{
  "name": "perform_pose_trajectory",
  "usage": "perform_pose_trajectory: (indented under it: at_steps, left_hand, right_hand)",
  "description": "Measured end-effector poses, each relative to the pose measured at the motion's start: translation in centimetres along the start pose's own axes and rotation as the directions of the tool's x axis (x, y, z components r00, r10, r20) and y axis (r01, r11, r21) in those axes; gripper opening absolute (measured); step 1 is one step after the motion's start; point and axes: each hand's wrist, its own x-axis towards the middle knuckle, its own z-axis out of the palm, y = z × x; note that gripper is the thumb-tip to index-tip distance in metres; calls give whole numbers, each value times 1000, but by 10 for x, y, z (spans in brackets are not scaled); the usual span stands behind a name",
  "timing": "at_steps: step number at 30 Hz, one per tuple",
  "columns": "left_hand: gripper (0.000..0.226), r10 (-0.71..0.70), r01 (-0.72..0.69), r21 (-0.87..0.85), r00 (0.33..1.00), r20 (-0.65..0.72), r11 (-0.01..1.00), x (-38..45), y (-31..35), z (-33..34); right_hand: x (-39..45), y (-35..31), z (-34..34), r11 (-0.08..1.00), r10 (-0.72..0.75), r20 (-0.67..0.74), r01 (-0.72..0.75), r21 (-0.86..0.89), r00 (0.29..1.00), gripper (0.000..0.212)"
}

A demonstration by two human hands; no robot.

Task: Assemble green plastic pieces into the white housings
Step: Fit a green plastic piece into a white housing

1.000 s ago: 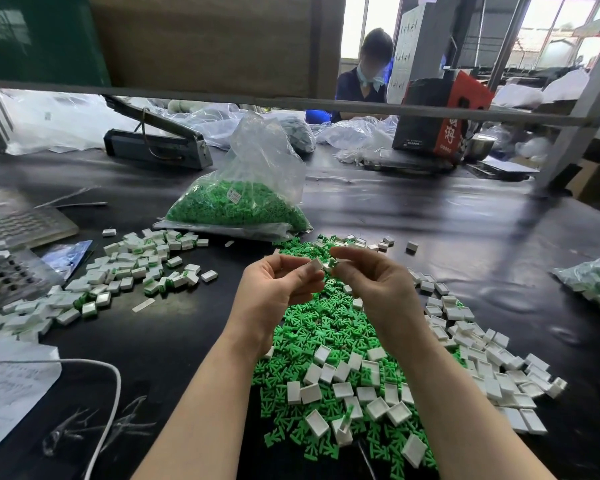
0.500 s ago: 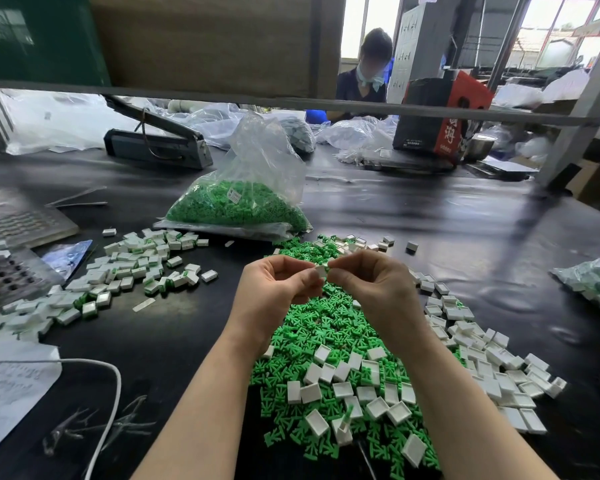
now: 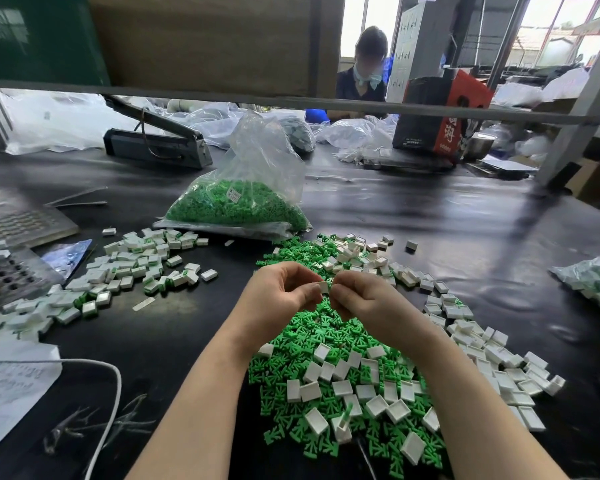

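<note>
My left hand (image 3: 281,294) and my right hand (image 3: 364,301) meet above a heap of loose green pieces (image 3: 312,337). Between their fingertips they pinch one small white housing (image 3: 324,286); whether a green piece sits in it is hidden by the fingers. Several empty white housings (image 3: 347,386) lie on top of the green heap, and more are scattered to the right (image 3: 482,344). A pile of white housings with green showing (image 3: 132,268) lies to the left.
A clear bag of green pieces (image 3: 236,202) stands behind the heap. A heat sealer (image 3: 156,143) sits at the back left, a grey tray (image 3: 11,271) and papers with a white cable (image 3: 94,365) at left. Another bag (image 3: 593,275) lies far right. A person works across the table.
Both hands have dropped slightly and stayed together. The green piece visible at the fingertips a second ago is out of sight now; only the white housing shows.
</note>
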Motion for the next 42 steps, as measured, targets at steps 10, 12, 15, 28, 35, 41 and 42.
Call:
perform_pose_trajectory:
  at_steps: [10, 12, 15, 28, 35, 41, 42]
  left_hand:
    - [10, 8, -8, -8, 1000, 3, 1000, 0, 1, -2]
    - [11, 20, -20, 9, 1000, 15, 1000, 0, 0, -3]
    - [8, 26, -27, 37, 999, 40, 999, -1, 0, -3]
    - [14, 57, -74, 191, 994, 90, 979, 0, -2, -6]
    - [15, 80, -104, 257, 992, 101, 961, -2, 0, -8]
    - [16, 78, -112, 317, 990, 120, 942, -3, -1, -7]
    - [16, 81, -114, 317, 990, 116, 941, -4, 0, -7]
  right_hand:
    - [-1, 0, 4, 999, 1, 45, -4, 53, 999, 30]
    - [-2, -1, 3, 999, -5, 53, 3, 44, 999, 31]
    - [-5, -2, 0, 999, -15, 77, 13, 30, 997, 29]
    - [-6, -6, -1, 994, -39, 124, 51, -96, 991, 29]
    - [-8, -6, 1, 988, -29, 123, 47, -150, 992, 32]
    - [-7, -8, 3, 968, -26, 147, 62, -245, 989, 28]
    - [-7, -7, 3, 968, -28, 140, 62, -243, 990, 29]
